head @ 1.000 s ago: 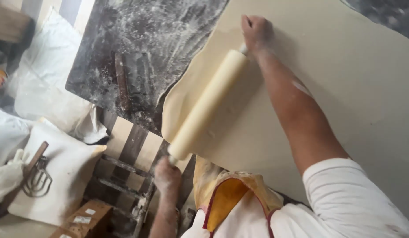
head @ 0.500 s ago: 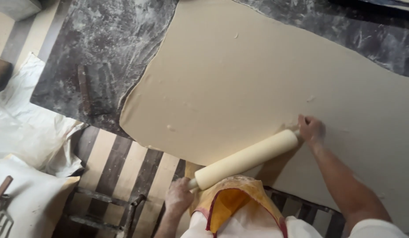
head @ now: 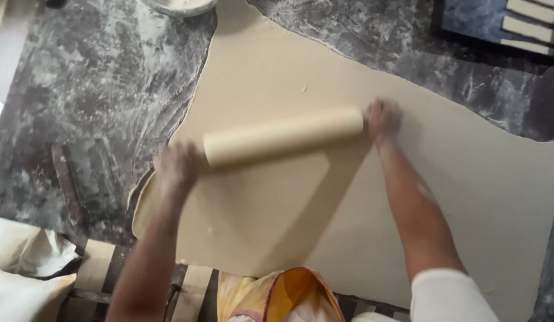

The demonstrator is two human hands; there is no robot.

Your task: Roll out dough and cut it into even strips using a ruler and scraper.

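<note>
Two hands on one rolling pin (head: 283,137), and we are right over the dough sheet (head: 348,203) spread across the floured dark stone table (head: 92,101). The pin lies almost level across the sheet, its left end a touch lower in the picture. Our left hand (head: 175,166) presses at the left end, our right hand (head: 383,119) at the right end; both look curled over the ends, though the blur keeps us from telling how far the fingers close.

We judge the pin stiff, solid and fairly heavy, smooth enough to slip under floury palms, so the ends are the places to hold it, one hand each, as we do here. The dough is the opposite: wide, thin, soft, limp. It would likely stretch or tear if lifted by an edge, and its near edge already hangs at the table's rim.

A pale bowl (head: 178,6) sits at the far edge, a dark tray of pale bars (head: 497,24) at far right, white sacks (head: 26,268) below left.
</note>
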